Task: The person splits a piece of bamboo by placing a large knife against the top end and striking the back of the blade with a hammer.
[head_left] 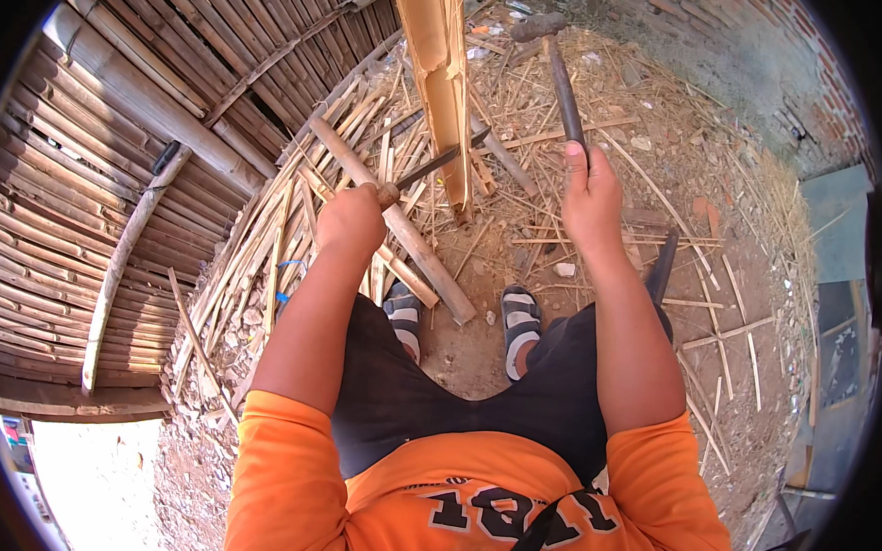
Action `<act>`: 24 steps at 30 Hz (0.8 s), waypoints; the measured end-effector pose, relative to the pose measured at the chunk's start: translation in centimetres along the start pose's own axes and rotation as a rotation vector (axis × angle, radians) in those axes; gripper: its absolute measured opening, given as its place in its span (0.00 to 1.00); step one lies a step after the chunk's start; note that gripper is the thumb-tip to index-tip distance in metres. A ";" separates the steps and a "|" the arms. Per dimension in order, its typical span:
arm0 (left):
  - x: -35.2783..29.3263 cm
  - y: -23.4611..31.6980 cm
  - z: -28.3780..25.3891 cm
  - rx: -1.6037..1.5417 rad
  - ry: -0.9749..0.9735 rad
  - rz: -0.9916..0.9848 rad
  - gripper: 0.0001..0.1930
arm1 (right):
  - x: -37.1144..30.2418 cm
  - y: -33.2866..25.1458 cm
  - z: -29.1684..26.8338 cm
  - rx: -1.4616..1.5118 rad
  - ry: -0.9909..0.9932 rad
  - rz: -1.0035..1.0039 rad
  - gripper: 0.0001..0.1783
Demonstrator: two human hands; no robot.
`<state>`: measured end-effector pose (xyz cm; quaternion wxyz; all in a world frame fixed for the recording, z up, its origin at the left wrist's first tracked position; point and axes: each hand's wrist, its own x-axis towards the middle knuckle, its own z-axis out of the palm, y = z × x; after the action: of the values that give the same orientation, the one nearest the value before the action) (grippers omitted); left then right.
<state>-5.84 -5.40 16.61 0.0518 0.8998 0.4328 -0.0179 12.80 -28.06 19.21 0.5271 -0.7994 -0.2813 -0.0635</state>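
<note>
An upright split bamboo pole [441, 91] stands in front of me, its pale hollow inside showing. My left hand [350, 220] is closed around the wooden handle of a curved knife [432, 165]. The dark blade reaches right, across the lower part of the bamboo, and its tip shows beyond the far edge. In my right hand [592, 192] is a hammer [563, 87], gripped by its dark handle with the thumb along it. The hammer head is raised to the right of the bamboo, apart from it.
Bamboo strips [265, 252] lie heaped at the left, with a thick bamboo pole [400, 223] on the ground. A slatted bamboo wall [70, 211] rises at the left, a brick wall [724, 32] at the far right. My sandalled feet [520, 316] stand apart below the bamboo.
</note>
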 end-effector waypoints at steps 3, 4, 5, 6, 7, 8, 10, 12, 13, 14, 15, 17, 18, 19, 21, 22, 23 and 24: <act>0.0 0.6 0.0 0.011 -0.017 -0.008 0.12 | -0.5 1.9 1.1 -0.142 -0.129 0.054 0.24; 0.1 1.0 -0.3 0.007 -0.022 0.004 0.12 | -1.0 3.9 1.9 -0.237 -0.201 0.073 0.25; 0.0 1.5 -0.6 0.010 -0.029 0.030 0.12 | -1.5 7.1 2.9 -0.495 -0.426 0.115 0.27; -0.3 1.1 -0.7 0.008 -0.032 0.013 0.12 | -1.8 7.6 3.3 -0.440 -0.398 0.148 0.28; -0.2 0.7 -0.6 -0.001 -0.020 -0.002 0.12 | -1.7 7.4 3.3 -0.386 -0.360 0.167 0.29; -0.3 0.4 -0.1 -0.014 -0.024 -0.025 0.12 | -1.8 7.0 3.2 -0.337 -0.340 0.191 0.30; 0.5 0.0 0.1 -0.012 -0.021 -0.023 0.13 | -0.4 6.3 2.2 -0.306 -0.205 0.166 0.28; 0.6 -0.5 0.6 -0.002 -0.023 -0.007 0.13 | 0.3 2.7 0.4 -0.177 -0.084 0.126 0.27; 0.7 -0.5 0.6 -0.024 -0.035 -0.020 0.13 | 0.5 1.8 0.0 -0.143 -0.041 0.105 0.26; 0.7 -0.3 0.6 -0.026 -0.032 -0.024 0.13 | 0.6 1.0 0.0 -0.107 0.002 0.083 0.26; 0.6 -0.2 0.6 -0.029 -0.029 -0.030 0.13 | 0.6 0.7 0.3 -0.070 0.044 0.060 0.25; 0.4 0.5 0.2 -0.029 -0.036 -0.024 0.14 | -0.2 2.3 2.1 -0.159 -0.049 0.061 0.25; 0.3 0.9 0.3 -0.032 -0.064 -0.026 0.14 | -0.9 3.6 2.9 -0.206 -0.096 0.065 0.25; 0.3 1.2 0.5 -0.027 -0.100 -0.020 0.14 | -2.4 5.9 3.7 -0.290 -0.170 0.064 0.25; 0.3 1.4 0.2 -0.020 -0.068 -0.017 0.14 | -2.5 7.9 5.0 -0.434 -0.293 0.005 0.24; 0.6 1.4 0.3 -0.011 -0.071 -0.025 0.14 | -1.3 7.9 4.9 -0.395 -0.256 0.028 0.24; 0.7 1.2 0.3 -0.012 -0.065 -0.035 0.13 | -0.4 6.7 4.5 -0.359 -0.240 0.056 0.25; 0.7 1.2 0.6 -0.008 -0.074 -0.032 0.13 | -0.2 6.0 3.8 -0.329 -0.222 0.104 0.25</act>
<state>-4.47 -5.70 16.03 0.0710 0.8914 0.4449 -0.0504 14.97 -26.48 12.64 0.3576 -0.8903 -0.2820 0.0070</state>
